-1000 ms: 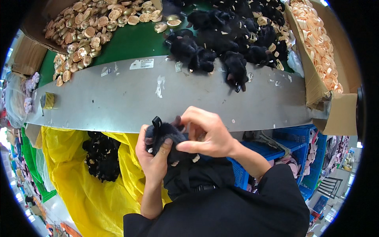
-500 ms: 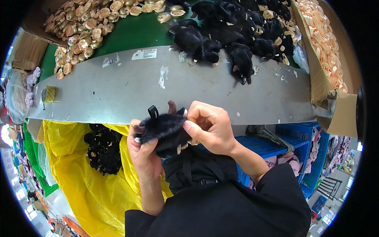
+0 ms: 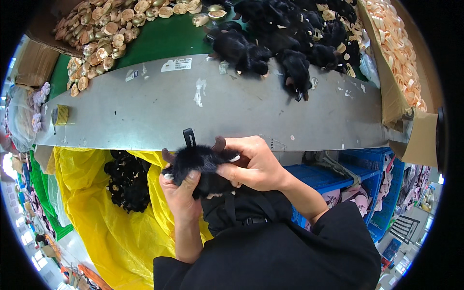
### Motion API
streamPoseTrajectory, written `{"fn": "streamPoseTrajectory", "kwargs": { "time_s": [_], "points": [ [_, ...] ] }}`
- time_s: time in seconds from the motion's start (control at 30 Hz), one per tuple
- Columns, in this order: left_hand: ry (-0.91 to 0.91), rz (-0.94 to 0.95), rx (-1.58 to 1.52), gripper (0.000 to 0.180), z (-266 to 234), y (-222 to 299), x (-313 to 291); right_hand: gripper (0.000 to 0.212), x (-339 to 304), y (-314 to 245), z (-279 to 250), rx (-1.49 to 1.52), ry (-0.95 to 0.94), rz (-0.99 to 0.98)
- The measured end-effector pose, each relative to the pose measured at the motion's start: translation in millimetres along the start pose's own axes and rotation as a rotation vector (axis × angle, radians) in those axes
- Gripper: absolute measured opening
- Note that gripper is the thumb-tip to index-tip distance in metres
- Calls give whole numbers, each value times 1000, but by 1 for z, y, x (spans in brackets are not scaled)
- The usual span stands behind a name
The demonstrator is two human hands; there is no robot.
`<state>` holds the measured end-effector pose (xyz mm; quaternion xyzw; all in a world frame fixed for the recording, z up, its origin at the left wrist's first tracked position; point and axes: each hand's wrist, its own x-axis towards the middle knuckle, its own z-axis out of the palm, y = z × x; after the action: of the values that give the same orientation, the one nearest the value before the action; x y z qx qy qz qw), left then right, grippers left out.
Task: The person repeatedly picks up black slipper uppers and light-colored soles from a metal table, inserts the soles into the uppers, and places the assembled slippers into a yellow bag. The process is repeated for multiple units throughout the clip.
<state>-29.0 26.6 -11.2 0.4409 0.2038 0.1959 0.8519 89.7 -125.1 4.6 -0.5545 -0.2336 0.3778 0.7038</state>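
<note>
Between both hands is a small black plush animal skin (image 3: 205, 162) with brown ears, pale tips and a black ribbon loop (image 3: 189, 137) standing up from its top. My left hand (image 3: 182, 191) grips its left side, thumb lying across the fur. On the right side, my right hand (image 3: 253, 164) pinches the fur between thumb and curled fingers. The plush is just off the near edge of the grey metal table (image 3: 159, 106), above my lap. Its underside and the fingertips behind it are hidden.
Black plush pieces (image 3: 241, 50) lie heaped at the far right. Gold and beige shell-like halves (image 3: 104, 43) are piled far left. A cardboard box (image 3: 394, 96) holds peach bands. A yellow bag (image 3: 96, 227) with black pieces hangs left. Tape roll (image 3: 60, 115); blue crates (image 3: 319, 178) right.
My hands have turned the plush so that both ears and the ribbon loop point up. My right hand has shifted slightly lower, still holding it.
</note>
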Motion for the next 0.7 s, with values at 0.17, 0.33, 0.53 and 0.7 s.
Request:
{"fn": "streamPoseTrajectory", "kwargs": {
  "time_s": [0.17, 0.33, 0.53, 0.7],
  "points": [
    [-24, -95, -295, 76, 5, 6, -2, 10, 2, 1, 1, -49, 79, 31],
    [-48, -141, -274, 71, 0, 0, 3, 13, 3, 4, 1, 88, 81, 58],
    [-12, -234, -235, 63, -4, -2, -1, 15, 6, 4, 1, 69, 156, 7],
    [-24, -90, -47, 64, 16, 6, -2, 16, 5, -6, 4, -124, 202, -27]
  ]
}}
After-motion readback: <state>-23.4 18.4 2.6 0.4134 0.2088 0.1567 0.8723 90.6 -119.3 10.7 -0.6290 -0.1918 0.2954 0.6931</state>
